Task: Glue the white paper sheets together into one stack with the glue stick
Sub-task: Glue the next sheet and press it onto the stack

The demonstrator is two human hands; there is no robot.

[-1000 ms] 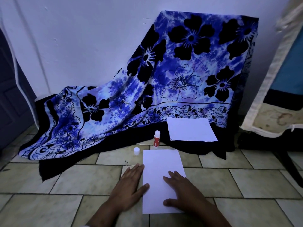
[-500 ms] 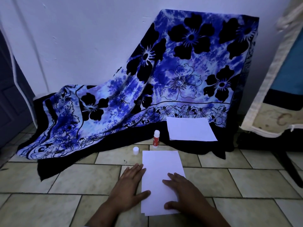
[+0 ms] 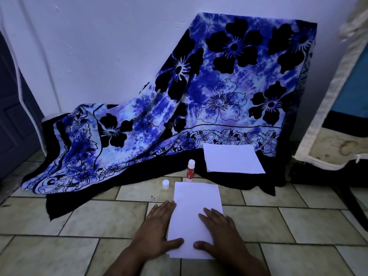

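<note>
hands: two, both flat and open, gripping nothing.
left hand (image 3: pixel 157 232): palm down at the left edge of the near paper stack (image 3: pixel 196 218), thumb on the sheet.
right hand (image 3: pixel 221 234): palm down on the stack's lower right part, fingers spread.
near paper stack: one, on the tiled floor (image 3: pixel 79 216); a lower sheet's corner shows at the bottom left; sheet count cannot be told.
far paper pile (image 3: pixel 233 159): one, on the cloth's dark hem, well apart from the hands.
glue stick (image 3: pixel 190 169): one, upright, uncapped, just beyond the near stack's top edge.
cap (image 3: pixel 165 184): one, white, on the floor left of the glue stick.
floral cloth (image 3: pixel 199 96): one, blue, draped against the wall.
</note>
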